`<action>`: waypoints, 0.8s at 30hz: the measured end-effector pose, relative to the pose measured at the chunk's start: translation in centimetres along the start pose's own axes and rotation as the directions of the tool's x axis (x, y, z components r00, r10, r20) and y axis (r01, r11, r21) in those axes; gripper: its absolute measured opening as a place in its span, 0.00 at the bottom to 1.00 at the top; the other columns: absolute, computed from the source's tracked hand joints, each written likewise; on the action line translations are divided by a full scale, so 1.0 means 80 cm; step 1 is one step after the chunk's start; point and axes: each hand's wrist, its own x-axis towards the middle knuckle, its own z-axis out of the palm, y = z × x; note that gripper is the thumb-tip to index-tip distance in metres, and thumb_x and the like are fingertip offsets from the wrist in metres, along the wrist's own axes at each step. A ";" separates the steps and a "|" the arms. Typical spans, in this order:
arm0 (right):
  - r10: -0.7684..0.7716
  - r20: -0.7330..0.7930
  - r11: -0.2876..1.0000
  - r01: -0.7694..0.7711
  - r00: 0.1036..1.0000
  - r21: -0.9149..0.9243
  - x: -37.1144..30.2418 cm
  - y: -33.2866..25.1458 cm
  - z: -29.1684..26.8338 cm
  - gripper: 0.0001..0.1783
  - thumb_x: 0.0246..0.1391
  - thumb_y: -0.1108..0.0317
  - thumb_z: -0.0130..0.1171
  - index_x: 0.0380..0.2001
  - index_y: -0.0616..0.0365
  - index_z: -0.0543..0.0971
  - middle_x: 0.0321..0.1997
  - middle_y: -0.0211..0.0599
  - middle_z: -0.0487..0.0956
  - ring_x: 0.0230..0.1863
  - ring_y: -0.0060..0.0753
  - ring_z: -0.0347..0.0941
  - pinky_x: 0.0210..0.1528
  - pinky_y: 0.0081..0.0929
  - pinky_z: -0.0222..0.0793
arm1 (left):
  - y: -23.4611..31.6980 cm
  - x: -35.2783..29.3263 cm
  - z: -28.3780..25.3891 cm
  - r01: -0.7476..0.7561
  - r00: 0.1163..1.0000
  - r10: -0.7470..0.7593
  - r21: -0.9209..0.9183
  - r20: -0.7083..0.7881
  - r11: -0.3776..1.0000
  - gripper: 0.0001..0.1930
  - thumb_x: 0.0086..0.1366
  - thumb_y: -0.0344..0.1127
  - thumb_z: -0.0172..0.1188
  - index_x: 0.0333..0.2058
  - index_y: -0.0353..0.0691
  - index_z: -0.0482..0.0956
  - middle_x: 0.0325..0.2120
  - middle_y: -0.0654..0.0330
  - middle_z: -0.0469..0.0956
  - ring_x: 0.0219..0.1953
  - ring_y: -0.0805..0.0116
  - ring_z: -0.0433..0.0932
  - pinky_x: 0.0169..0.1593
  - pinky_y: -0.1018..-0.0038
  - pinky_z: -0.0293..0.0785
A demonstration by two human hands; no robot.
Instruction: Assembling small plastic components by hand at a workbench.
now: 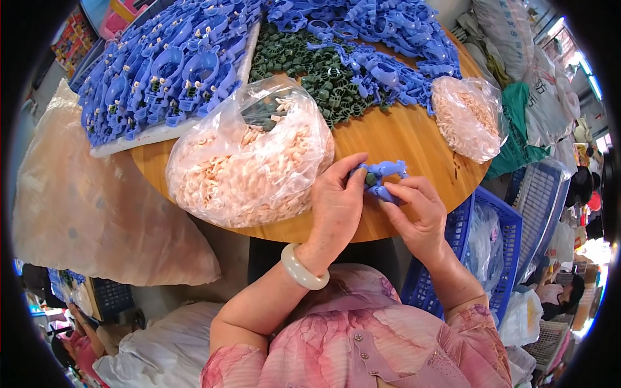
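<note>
Between my hands, over the table's near edge, is a small blue plastic toy figure part (387, 169) with a dark green piece set in its side. My left hand (341, 197) pinches its left end between thumb and fingers. From the right, the fingertips of my right hand (419, 208) close on its lower limb. Beside my left hand lies an open clear plastic bag (252, 161) full of small pale peach pieces. Dark green clip-like pieces (323, 84) are heaped beyond it, and blue plastic parts (388, 71) lie piled behind them.
A white board (139, 143) loaded with blue assembled parts covers the far left of the round wooden table (375, 139). A smaller bag of peach pieces (471, 119) sits at the right edge. Blue crates (508, 216) stand right of me; a large translucent sack (97, 200) is at left.
</note>
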 end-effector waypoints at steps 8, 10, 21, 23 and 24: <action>0.029 0.015 0.998 -0.029 0.999 0.058 -0.004 0.001 -0.002 0.14 0.41 0.76 0.65 0.36 0.59 0.78 0.32 0.38 0.75 0.33 0.37 0.73 0.34 0.27 0.69 | 0.002 -0.001 0.001 -0.038 0.999 0.038 0.035 0.005 0.999 0.11 0.64 0.25 0.52 0.44 0.32 0.75 0.32 0.62 0.77 0.32 0.79 0.75 0.37 0.83 0.74; 0.030 0.005 0.999 -0.030 1.000 0.025 -0.003 0.001 -0.001 0.13 0.41 0.76 0.65 0.35 0.60 0.79 0.31 0.37 0.76 0.32 0.38 0.73 0.34 0.28 0.69 | 0.003 -0.001 0.000 -0.037 0.999 0.036 0.050 0.013 0.998 0.11 0.64 0.25 0.52 0.44 0.32 0.76 0.32 0.62 0.77 0.32 0.79 0.75 0.37 0.83 0.74; -0.242 0.055 0.922 0.247 0.969 -0.297 0.008 -0.005 -0.013 0.14 0.38 0.76 0.65 0.34 0.59 0.80 0.29 0.37 0.76 0.30 0.38 0.73 0.32 0.30 0.69 | 0.014 -0.004 0.002 0.005 1.000 -0.005 0.041 0.020 0.999 0.11 0.63 0.25 0.52 0.44 0.31 0.76 0.31 0.62 0.77 0.31 0.79 0.75 0.36 0.83 0.73; -0.248 0.055 0.918 0.253 0.967 -0.306 0.008 -0.005 -0.013 0.14 0.38 0.76 0.65 0.33 0.59 0.80 0.28 0.37 0.76 0.30 0.38 0.73 0.32 0.30 0.69 | 0.013 -0.005 0.003 -0.012 1.000 0.011 0.034 0.024 0.999 0.11 0.63 0.25 0.52 0.43 0.31 0.76 0.31 0.62 0.77 0.31 0.80 0.74 0.35 0.83 0.73; -0.218 0.050 0.934 0.223 0.975 -0.278 0.007 -0.005 -0.013 0.14 0.38 0.76 0.65 0.34 0.59 0.80 0.28 0.37 0.76 0.29 0.38 0.73 0.31 0.30 0.69 | 0.014 -0.005 0.003 -0.012 1.000 0.011 0.034 0.024 0.999 0.11 0.63 0.25 0.52 0.43 0.31 0.76 0.31 0.62 0.77 0.31 0.80 0.74 0.35 0.83 0.73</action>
